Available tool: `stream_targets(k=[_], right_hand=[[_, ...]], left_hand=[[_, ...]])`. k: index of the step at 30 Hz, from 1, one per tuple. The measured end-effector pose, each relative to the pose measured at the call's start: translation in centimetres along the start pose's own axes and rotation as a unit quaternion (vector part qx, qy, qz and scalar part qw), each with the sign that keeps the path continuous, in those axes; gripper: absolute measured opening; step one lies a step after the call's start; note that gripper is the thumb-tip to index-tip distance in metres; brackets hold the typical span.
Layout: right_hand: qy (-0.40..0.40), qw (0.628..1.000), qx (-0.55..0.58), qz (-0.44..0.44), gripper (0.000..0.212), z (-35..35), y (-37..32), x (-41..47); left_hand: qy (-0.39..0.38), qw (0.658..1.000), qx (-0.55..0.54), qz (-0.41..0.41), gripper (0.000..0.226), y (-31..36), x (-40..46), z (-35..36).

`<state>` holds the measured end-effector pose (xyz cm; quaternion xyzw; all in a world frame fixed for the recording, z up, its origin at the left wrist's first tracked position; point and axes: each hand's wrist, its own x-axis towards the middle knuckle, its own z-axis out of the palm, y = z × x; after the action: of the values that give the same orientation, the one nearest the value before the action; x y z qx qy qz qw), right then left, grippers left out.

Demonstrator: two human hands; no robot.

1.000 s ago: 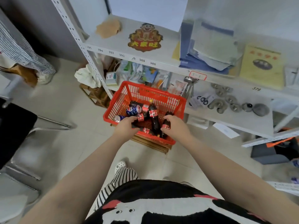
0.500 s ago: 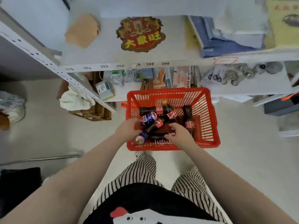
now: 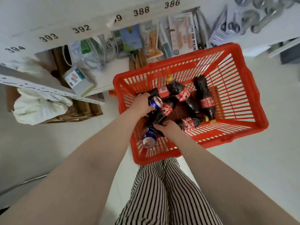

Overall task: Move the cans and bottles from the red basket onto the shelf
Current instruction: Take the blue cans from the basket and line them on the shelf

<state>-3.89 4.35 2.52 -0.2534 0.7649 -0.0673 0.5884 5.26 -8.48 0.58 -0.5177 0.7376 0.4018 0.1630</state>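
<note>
The red basket (image 3: 233,138) stands on the floor below the white shelf edge (image 3: 141,11) with printed numbers. Inside lie several dark cola bottles with red labels, such as the bottle (image 3: 204,96) on the right, and two blue cans. My left hand (image 3: 140,103) grips the upper blue can (image 3: 155,101) at the basket's left side. My right hand (image 3: 170,129) curls its fingers round the lower end of a cola bottle (image 3: 163,112) lying diagonally. The second blue can (image 3: 148,137) lies at the near left corner, just left of my right hand.
A wooden crate holding white cloth (image 3: 39,104) sits on the floor to the left. The lower shelf carries a small box (image 3: 78,78), packaged goods (image 3: 181,38) and metal fittings (image 3: 253,18). My striped trousers (image 3: 162,192) are just below the basket.
The view has dropped closer over the basket. My left hand has moved up onto the upper blue can, and my right hand has shifted left onto the diagonal bottle.
</note>
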Motion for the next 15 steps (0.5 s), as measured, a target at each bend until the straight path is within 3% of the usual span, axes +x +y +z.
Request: stream_targets(k=[2, 5, 11, 15], right_hand=[[-0.028, 0.999, 0.023, 0.024, 0.039, 1.2, 0.2, 2.0], [-0.052, 0.994, 0.055, 0.074, 0.057, 2.6, 0.6, 3.7], [-0.087, 0.987, 0.076, 0.108, 0.071, 4.4, 0.6, 5.3], [-0.075, 0.986, 0.098, 0.108, 0.07, 4.5, 0.5, 5.4]], left_hand=[[-0.017, 1.0, 0.012, -0.004, 0.063, -0.8, 2.0, 1.4], [-0.027, 0.999, 0.025, -0.01, 0.066, -1.5, 4.0, 3.1], [0.022, 0.996, 0.079, -0.031, 0.082, -2.3, 5.4, 5.0], [0.056, 0.992, 0.116, -0.009, 0.077, -1.7, 5.4, 5.5]])
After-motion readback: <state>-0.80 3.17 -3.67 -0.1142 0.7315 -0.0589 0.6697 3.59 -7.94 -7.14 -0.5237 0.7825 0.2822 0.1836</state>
